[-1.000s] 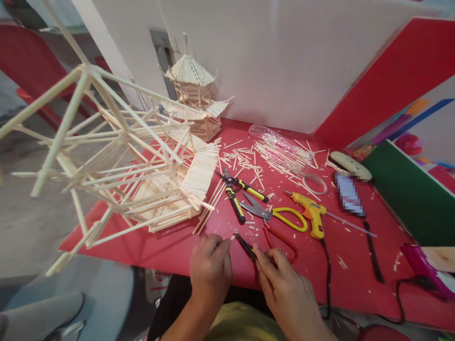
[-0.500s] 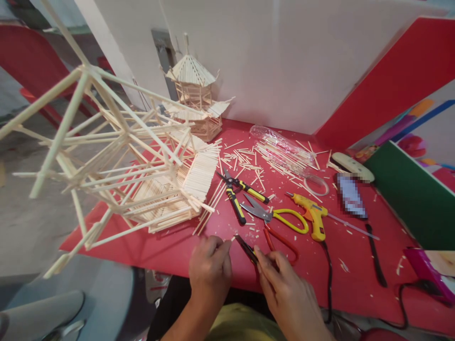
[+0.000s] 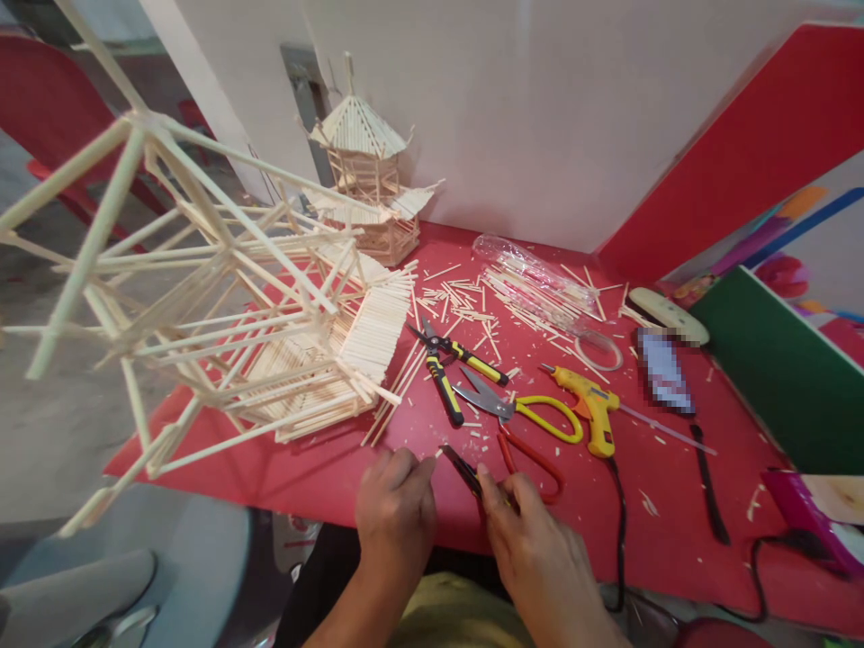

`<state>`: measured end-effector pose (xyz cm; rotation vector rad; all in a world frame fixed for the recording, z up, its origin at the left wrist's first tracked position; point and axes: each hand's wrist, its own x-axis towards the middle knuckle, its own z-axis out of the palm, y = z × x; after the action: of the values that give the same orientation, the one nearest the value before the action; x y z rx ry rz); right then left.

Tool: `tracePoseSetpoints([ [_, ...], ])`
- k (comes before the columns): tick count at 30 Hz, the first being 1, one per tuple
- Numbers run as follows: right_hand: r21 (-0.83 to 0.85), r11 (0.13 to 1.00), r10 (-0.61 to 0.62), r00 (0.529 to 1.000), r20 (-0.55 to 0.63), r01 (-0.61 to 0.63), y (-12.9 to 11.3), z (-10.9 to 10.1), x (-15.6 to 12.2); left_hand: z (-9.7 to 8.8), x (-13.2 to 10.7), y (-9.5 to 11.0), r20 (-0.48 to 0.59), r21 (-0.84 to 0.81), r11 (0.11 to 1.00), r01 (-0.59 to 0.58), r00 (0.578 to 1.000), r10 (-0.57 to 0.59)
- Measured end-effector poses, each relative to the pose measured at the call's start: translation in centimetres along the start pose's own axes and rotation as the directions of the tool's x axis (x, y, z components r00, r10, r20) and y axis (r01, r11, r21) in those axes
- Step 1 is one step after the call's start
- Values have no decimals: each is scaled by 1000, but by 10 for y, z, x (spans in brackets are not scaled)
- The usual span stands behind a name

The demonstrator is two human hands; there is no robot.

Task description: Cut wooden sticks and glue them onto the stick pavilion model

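The left hand (image 3: 395, 508) pinches a thin, pale stick (image 3: 438, 454); the right hand (image 3: 536, 549) grips a slim, dark tool (image 3: 462, 470).

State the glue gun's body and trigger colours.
The glue gun has a yellow body and orange trigger, seen in the head view.

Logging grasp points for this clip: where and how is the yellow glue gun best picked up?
Best by its handle, likely with the right hand, once free, from the near side. The yellow glue gun lies flat, handle toward the person, nozzle pointing left and away. The black cord leaves the handle's lower end, so grip above that.
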<state>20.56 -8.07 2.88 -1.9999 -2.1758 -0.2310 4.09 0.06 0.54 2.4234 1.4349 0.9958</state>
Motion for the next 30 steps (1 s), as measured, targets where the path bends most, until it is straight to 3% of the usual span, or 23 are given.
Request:
tracePoseSetpoints([
  [11,-62,998,-11,1000,25,12,-2,-3,4,0,0,1,-16,-2,1000,-3,1000,3],
  [30,209,977,31,997,64,-44,3,-3,10,1,0,1,-24,31,999,-26,999,27],
])
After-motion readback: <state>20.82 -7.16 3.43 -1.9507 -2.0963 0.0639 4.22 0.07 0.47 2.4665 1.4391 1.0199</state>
